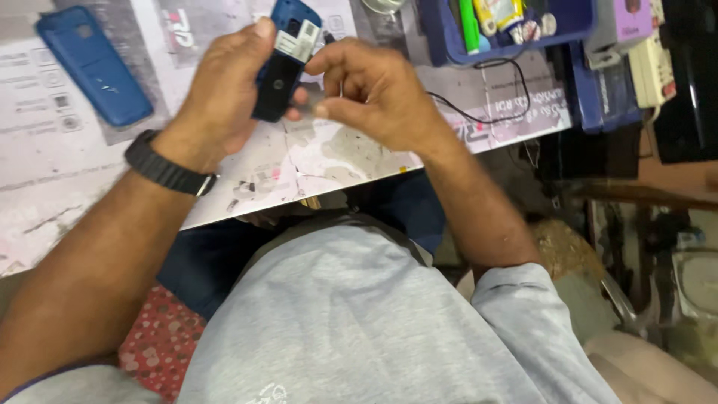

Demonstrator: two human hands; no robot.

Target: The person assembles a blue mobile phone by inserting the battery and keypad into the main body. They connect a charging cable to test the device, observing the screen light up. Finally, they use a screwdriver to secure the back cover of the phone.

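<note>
- A blue tray (pixel 441 37) stands at the far edge of the worktop (pixel 336 161), only partly in view. In it lie a green marker-like stick (pixel 469 24), a yellow-and-white packet (pixel 497 11) and some small round pieces (pixel 532 28); what the pieces are cannot be told.
- Right of the tray, a lilac box-shaped thing (pixel 624 21) sits over a white power strip (pixel 651 67). A dark blue box (pixel 602 93) stands below them at the worktop's right end.
- The left hand (pixel 221 97), with a black watch (pixel 166 168) on its wrist, is clamped around a blue mobile phone (pixel 283 63). The thumb lies along the phone's upper left edge; the fingers wrap behind it.
- The phone is held above the worktop, tilted, back side up with the cover off. A white label and the black inner body show.
- The right hand (pixel 374 90) is just beside the phone, thumb and forefinger pinched narrow. The fingertips touch the phone's lower right edge. Whether something small sits in the pinch cannot be told.
- A blue back cover (pixel 93 66) lies flat on the worktop, well apart to the left.
- A thin black wire (pixel 490 112) loops across the worktop below the tray.
</note>
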